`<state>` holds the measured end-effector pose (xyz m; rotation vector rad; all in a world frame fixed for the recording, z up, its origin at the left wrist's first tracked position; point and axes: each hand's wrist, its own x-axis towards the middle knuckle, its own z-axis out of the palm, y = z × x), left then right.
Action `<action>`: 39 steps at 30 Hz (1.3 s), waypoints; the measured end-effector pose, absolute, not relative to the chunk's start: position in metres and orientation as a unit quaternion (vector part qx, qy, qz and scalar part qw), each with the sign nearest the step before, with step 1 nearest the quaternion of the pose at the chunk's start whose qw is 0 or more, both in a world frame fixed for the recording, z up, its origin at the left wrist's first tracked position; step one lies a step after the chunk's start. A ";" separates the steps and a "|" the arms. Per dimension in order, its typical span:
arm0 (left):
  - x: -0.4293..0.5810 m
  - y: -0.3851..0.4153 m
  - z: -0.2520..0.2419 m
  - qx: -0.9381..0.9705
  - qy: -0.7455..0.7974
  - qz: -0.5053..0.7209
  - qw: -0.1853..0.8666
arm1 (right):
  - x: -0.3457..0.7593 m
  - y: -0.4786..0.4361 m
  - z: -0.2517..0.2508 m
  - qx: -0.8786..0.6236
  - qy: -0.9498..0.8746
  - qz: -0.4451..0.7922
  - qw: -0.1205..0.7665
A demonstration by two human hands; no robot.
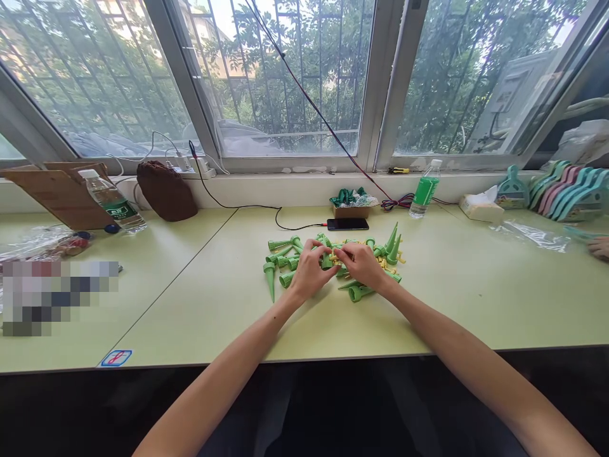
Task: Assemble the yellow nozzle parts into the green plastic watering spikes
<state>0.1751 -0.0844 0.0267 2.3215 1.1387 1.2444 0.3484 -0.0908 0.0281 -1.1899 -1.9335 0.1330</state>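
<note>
Green plastic watering spikes (269, 279) lie in a loose pile on the table, mixed with small yellow plastic pieces (402, 259). Over the middle of the pile, my left hand (309, 271) is closed with a green spike (327, 261) between thumb and fingers. My right hand (365, 265) is beside it, fingertips pinched on a small yellow piece at the spike's end. The hands nearly meet, and the fingers partly hide both parts. One spike (358, 293) lies in front of my right hand, its hollow cap facing me.
Behind the pile are a phone (347, 224) on a cable and a small box (354, 209). A green-labelled bottle (425, 190) and tissue pack (481, 204) stand right of them. Another bottle (114, 202) leans at left. At the far right edge shows another person's hand (600, 247).
</note>
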 end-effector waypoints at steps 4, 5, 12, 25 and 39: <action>0.175 -0.085 0.027 0.804 0.392 0.427 0.133 | 0.349 -0.092 0.029 -0.475 -0.771 0.065 0.419; 0.175 -0.085 0.027 0.804 0.394 0.426 0.132 | 0.349 -0.093 0.030 -0.473 -0.772 0.069 0.418; 0.177 -0.085 0.029 0.794 0.404 0.435 0.134 | 0.349 -0.095 0.030 -0.451 -0.788 0.084 0.411; 0.176 -0.086 0.030 0.799 0.394 0.434 0.132 | 0.349 -0.093 0.030 -0.460 -0.782 0.087 0.410; 0.176 -0.086 0.030 0.799 0.399 0.431 0.130 | 0.349 -0.094 0.030 -0.448 -0.779 0.095 0.429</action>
